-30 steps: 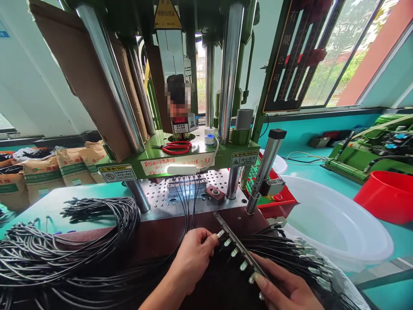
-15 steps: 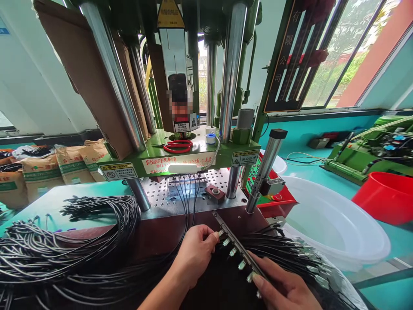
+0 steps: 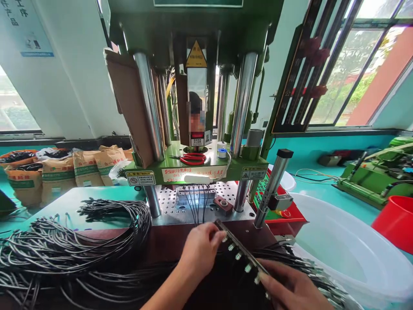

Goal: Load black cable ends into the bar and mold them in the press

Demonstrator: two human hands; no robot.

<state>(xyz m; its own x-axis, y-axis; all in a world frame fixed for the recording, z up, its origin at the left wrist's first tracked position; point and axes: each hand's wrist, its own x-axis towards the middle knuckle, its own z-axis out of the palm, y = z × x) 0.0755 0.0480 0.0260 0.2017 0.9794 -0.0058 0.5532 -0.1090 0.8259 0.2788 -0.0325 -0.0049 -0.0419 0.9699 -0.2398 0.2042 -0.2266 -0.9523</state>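
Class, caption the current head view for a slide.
Right hand holds a slim bar lined with small metal pieces, left hand at its far end, before a green machine.

Daylight whitens the windows; a small lamp glows cold above the metal plate. Steel posts glare, the near counter sinks into shadow, wide-angle bending tilts the edges, and pixelation masks part of a reflection.
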